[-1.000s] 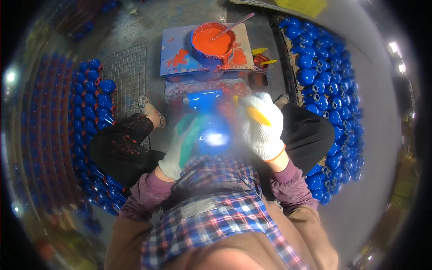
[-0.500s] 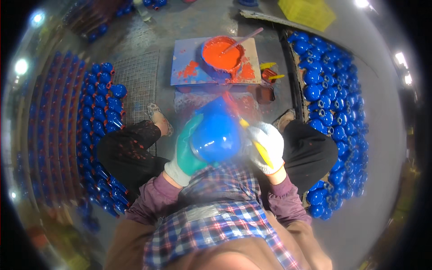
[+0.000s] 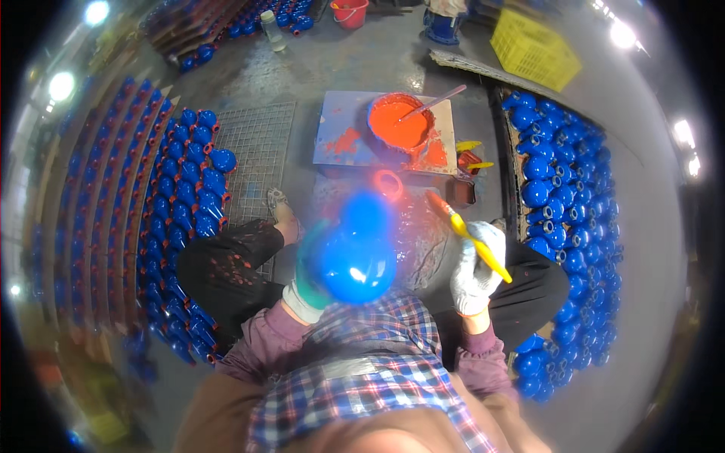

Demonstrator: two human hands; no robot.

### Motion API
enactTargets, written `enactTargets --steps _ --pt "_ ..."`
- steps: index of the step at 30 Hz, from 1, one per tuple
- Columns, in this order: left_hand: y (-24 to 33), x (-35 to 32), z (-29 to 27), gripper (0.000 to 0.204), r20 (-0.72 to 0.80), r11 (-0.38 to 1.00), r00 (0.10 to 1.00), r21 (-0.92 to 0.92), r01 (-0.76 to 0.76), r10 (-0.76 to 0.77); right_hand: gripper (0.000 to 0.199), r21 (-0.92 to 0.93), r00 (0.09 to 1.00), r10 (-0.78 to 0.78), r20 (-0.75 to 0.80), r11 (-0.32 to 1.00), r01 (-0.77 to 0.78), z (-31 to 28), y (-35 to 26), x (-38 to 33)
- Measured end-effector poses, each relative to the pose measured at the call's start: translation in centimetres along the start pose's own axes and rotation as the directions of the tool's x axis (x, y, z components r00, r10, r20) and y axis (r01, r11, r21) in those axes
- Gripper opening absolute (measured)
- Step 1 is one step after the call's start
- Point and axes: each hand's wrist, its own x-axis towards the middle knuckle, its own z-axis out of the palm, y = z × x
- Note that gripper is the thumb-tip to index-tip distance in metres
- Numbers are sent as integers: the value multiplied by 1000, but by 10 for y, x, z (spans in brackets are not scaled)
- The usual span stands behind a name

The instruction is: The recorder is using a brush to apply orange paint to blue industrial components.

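The left hand (image 3: 307,281) grips the blue vessel (image 3: 357,264), its red rim (image 3: 399,190) beyond that hand, while the right hand (image 3: 477,272) clasps a brush (image 3: 458,226) apart from it, so rim-coating seems under way, and the next move calls for an untouched rim.

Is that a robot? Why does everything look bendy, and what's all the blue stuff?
No robot, just a person's two gloved hands! Every picture comes from a wide camera on that person's head, looking down; its lens bends straight edges. The left hand holds a shiny, round-bodied blue piece. The right hand holds a yellow-handled brush with an orange-red tip. Ahead, a bowl of orange-red paint sits on a splattered stand. More blue pieces are gathered on both sides.
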Motion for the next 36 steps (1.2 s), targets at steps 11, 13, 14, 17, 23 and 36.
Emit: enactTargets --steps 11,13,14,17,23,36 --pt "58 -49 34 61 84 690 935 653 -313 345 22 377 786 577 -222 794 -476 7 -7 27" --pt "55 -33 33 66 73 721 960 646 -251 269 27 470 705 686 -181 690 -551 11 -14 45" --pt "49 -25 32 69 65 735 970 642 -219 233 28 551 728 674 -130 659 -512 14 -6 49" --pt "31 2 28 77 42 775 989 618 -135 139 30 660 677 734 -55 535 -527 31 20 59" --pt "35 32 50 86 -164 943 982 330 -36 95 25 192 857 513 -42 846 -497 64 77 92" --pt "98 35 42 60 -77 860 973 487 -155 219 27 -419 968 78 237 908 30 140 156 107"
